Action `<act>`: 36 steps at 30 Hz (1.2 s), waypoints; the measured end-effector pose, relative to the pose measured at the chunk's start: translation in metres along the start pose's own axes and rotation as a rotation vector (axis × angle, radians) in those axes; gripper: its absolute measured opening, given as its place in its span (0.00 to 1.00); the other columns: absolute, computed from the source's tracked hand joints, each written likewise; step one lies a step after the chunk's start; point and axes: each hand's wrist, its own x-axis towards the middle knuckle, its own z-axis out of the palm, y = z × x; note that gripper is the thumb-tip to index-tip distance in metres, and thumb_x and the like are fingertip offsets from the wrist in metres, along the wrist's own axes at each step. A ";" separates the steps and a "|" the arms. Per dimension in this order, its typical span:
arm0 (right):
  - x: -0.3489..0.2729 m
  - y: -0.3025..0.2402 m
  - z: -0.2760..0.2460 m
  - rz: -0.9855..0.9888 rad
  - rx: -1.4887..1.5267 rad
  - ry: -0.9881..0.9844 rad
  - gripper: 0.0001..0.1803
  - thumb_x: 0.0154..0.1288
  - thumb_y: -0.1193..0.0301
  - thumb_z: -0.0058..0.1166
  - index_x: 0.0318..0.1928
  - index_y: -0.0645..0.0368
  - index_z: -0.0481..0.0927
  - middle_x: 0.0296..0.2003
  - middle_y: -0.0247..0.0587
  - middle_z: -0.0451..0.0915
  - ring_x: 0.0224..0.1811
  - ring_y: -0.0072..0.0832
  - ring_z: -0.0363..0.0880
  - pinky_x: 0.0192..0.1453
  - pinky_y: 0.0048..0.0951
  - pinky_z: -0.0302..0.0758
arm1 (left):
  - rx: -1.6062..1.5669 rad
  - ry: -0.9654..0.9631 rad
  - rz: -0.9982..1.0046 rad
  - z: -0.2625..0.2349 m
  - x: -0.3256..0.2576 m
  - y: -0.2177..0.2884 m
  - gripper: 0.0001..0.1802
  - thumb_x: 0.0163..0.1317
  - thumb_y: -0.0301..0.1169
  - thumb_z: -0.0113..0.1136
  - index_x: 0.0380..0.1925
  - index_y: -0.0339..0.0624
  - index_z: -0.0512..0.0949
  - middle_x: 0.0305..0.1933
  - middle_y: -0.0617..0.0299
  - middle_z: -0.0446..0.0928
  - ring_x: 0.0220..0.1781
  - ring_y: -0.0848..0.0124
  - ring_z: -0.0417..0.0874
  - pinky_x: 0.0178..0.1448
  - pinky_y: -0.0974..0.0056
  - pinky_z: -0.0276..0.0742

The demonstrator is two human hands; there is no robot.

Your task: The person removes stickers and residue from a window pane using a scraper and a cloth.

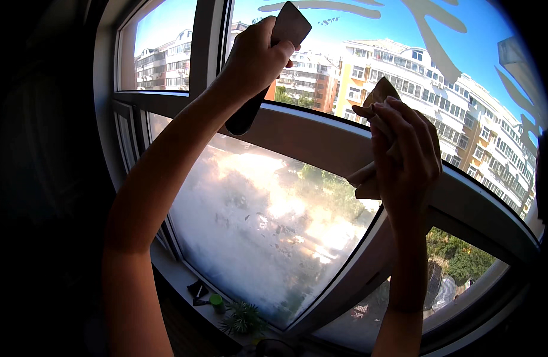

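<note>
My left hand (pixel 255 59) is closed round a putty knife (pixel 293 25) and holds it up before the upper window pane. Its flat grey blade points up, and the rounded black end of its handle shows below my wrist. My right hand (pixel 409 152) is closed on a crumpled cloth (pixel 368 183), close to the frame bar between the upper and lower panes. A dark corner sticks up past the fingertips; I cannot tell if it belongs to the cloth. Behind both hands is a large window (pixel 339 134). White decals (pixel 431 35) mark its upper pane.
The lower pane (pixel 244 220) looks cloudy and smeared. On the sill below are a green round container (pixel 217 303), a spiky potted plant (pixel 243 318) and a small black item (pixel 198 291). Pale apartment buildings (pixel 399 65) and trees stand outside.
</note>
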 end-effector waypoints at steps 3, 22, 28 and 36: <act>-0.001 0.000 0.000 -0.015 -0.038 0.013 0.15 0.55 0.73 0.68 0.44 0.51 0.83 0.44 0.37 0.83 0.48 0.36 0.81 0.50 0.37 0.80 | -0.297 -0.150 -0.254 -0.012 0.010 0.010 0.16 0.68 0.39 0.57 0.47 0.38 0.73 0.39 0.57 0.84 0.29 0.79 0.80 0.34 0.70 0.77; 0.003 -0.005 0.000 -0.084 -0.118 -0.016 0.16 0.54 0.72 0.68 0.44 0.51 0.83 0.44 0.35 0.82 0.47 0.35 0.81 0.49 0.36 0.80 | -0.789 -0.262 -0.485 -0.019 0.034 0.015 0.19 0.66 0.31 0.59 0.48 0.24 0.72 0.37 0.49 0.82 0.24 0.77 0.81 0.30 0.76 0.79; 0.001 -0.002 -0.001 -0.094 -0.095 -0.015 0.17 0.53 0.73 0.67 0.46 0.50 0.83 0.45 0.35 0.82 0.48 0.36 0.81 0.50 0.36 0.79 | -0.709 -0.232 -0.394 -0.019 0.009 0.023 0.20 0.67 0.35 0.59 0.49 0.26 0.73 0.37 0.57 0.81 0.25 0.82 0.80 0.28 0.83 0.75; 0.000 0.002 -0.001 -0.087 -0.098 -0.013 0.17 0.55 0.76 0.63 0.47 0.49 0.83 0.47 0.34 0.82 0.51 0.37 0.80 0.52 0.39 0.79 | -0.798 -0.207 -0.522 -0.013 0.000 0.016 0.20 0.69 0.36 0.57 0.48 0.27 0.75 0.36 0.57 0.82 0.28 0.81 0.82 0.31 0.82 0.78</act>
